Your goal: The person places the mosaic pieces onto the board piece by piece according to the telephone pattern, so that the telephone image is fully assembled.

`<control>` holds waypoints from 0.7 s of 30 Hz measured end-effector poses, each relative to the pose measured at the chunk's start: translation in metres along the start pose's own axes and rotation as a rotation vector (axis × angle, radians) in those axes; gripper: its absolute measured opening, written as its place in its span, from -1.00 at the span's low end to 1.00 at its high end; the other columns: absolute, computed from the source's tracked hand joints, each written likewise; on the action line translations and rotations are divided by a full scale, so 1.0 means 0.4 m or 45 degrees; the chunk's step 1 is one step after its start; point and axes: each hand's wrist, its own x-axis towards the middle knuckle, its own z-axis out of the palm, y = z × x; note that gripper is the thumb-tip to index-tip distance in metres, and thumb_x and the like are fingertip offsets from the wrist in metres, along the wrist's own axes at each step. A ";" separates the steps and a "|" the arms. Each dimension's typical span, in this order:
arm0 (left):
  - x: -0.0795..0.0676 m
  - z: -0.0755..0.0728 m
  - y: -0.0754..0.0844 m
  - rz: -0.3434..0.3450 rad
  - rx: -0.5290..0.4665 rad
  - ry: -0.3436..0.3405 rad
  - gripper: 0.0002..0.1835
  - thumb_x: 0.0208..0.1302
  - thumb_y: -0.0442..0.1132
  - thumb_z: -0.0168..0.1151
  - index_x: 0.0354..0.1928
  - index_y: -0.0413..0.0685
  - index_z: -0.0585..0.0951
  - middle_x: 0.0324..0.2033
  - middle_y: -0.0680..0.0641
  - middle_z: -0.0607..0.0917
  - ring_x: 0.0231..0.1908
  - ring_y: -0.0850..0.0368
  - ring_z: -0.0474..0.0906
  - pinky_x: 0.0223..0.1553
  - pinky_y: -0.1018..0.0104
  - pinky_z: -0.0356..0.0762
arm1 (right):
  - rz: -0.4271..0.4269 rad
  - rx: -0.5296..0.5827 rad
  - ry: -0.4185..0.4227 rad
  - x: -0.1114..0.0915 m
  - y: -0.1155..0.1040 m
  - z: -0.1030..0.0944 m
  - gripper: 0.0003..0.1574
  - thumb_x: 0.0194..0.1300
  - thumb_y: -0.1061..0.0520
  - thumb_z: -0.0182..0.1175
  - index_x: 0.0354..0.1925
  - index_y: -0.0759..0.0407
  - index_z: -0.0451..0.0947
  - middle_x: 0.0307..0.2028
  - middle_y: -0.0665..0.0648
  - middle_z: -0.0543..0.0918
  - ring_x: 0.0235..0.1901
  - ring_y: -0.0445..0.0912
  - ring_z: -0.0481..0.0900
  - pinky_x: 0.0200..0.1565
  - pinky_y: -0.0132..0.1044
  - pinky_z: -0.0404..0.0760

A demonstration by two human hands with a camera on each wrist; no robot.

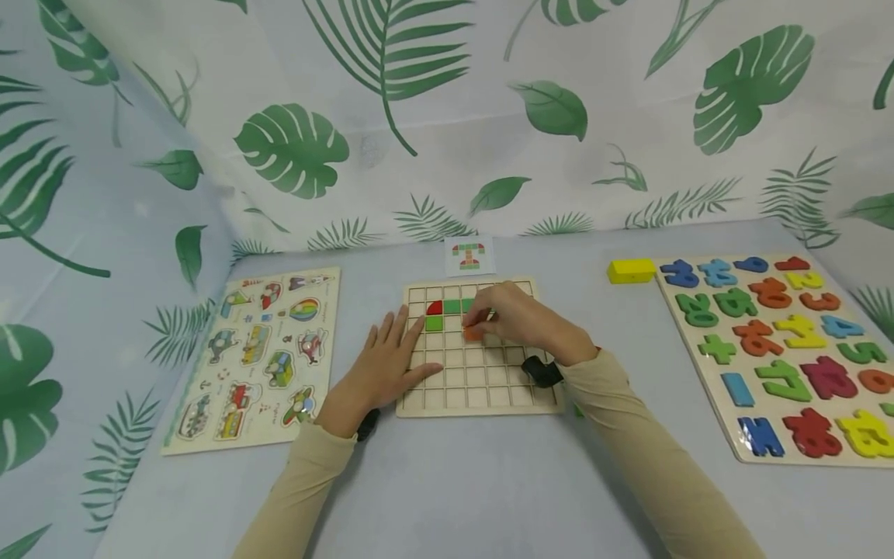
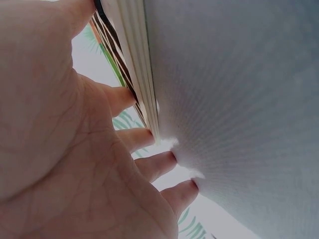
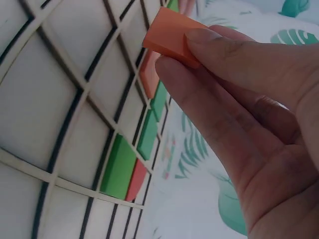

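2 hands, 1 grid board (image 1: 454, 398) mid bench (image 1: 447, 489), 1 orange block (image 3: 172, 35) held. R hand (image 1: 520, 314): fingers pinch that block btwn thumb & index, over the far half of the board. L hand (image 1: 384, 365): fingers released, spread & fairly straight, along the board's L edge; thumb reaches over the edge.

Pcs in the board, all toward its far edge: 1 red pc (image 1: 435, 309), rounded, 2nd row from far edge, nr the far L corner; 2 dk green pcs (image 1: 452, 306) in the same row, running R; 1 lt green pc (image 1: 434, 323), 1 row nearer than the red; 1 orange pc (image 3: 148, 74), partly behind the held block. Another green bit (image 3: 173, 5) shows at the top of the R wrist view, mostly hidden, can't tell its cell. 1 green scrap (image 1: 579, 411) on the bench, just off the board's near R corner, mostly under the sleeve.

Also 1 card (image 1: 469, 256) w/ a coloured T pattern, by the board's far edge; 1 vehicle board (image 1: 261, 414) twd bench L edge; 1 number board (image 1: 712, 380) twd R edge; 1 yellow block (image 1: 632, 271) at its far L corner.

Bench: pale grey-blue, smooth. Back & L: white cloth (image 1: 447, 171), green leaf print, some creases.
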 end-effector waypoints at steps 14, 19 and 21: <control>0.002 -0.004 0.000 -0.008 0.004 -0.011 -0.05 0.56 0.27 0.06 0.69 -0.15 -0.02 0.65 -0.33 -0.20 0.62 -0.37 -0.30 0.55 -0.31 -0.25 | 0.003 0.082 -0.046 0.000 0.014 0.014 -0.86 0.22 0.45 0.44 -0.24 0.31 0.81 -0.25 0.15 0.81 -0.23 -0.02 0.78 -0.17 -0.24 0.75; 0.001 -0.003 -0.001 -0.003 0.009 -0.004 -0.05 0.56 0.27 0.06 0.68 -0.16 -0.02 0.65 -0.34 -0.19 0.61 -0.38 -0.28 0.55 -0.32 -0.24 | 0.009 0.064 -0.062 0.001 0.012 0.015 -0.85 0.23 0.46 0.43 -0.21 0.35 0.81 -0.24 0.17 0.81 -0.22 0.00 0.79 -0.14 -0.22 0.75; 0.001 -0.003 -0.001 0.000 0.010 0.001 -0.05 0.56 0.26 0.06 0.68 -0.16 -0.01 0.65 -0.35 -0.19 0.61 -0.39 -0.28 0.55 -0.32 -0.23 | 0.014 0.037 -0.067 0.004 0.009 0.016 -0.85 0.23 0.46 0.43 -0.20 0.37 0.81 -0.23 0.19 0.81 -0.20 0.02 0.79 -0.13 -0.21 0.75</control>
